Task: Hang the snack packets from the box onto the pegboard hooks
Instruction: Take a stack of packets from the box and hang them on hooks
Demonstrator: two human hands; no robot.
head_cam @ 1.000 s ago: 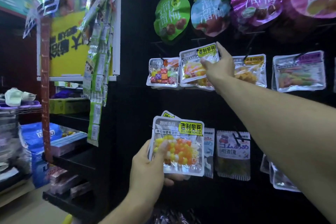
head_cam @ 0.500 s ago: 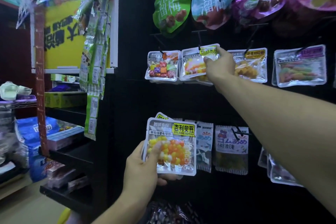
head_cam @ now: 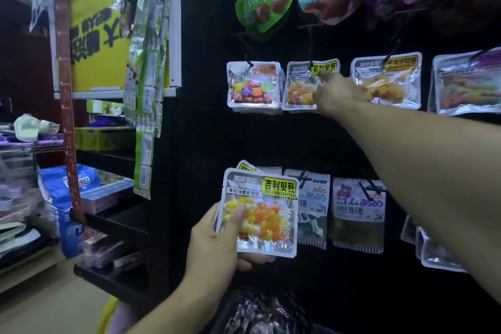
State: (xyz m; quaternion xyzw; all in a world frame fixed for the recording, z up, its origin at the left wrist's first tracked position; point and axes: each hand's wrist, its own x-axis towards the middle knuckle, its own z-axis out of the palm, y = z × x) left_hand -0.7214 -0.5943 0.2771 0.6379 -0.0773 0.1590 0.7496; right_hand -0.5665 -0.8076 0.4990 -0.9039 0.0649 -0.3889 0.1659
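Left hand [head_cam: 217, 241] grips a packet stack [head_cam: 259, 214]; right hand [head_cam: 333, 93] touches the hung packet [head_cam: 303, 84], its fingers' grip blurred, unclear.

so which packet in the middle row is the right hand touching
The jelly bean packet, second from the left with the yellow label; the right hand lies on its right side. The cube candy packet beside it hangs untouched.
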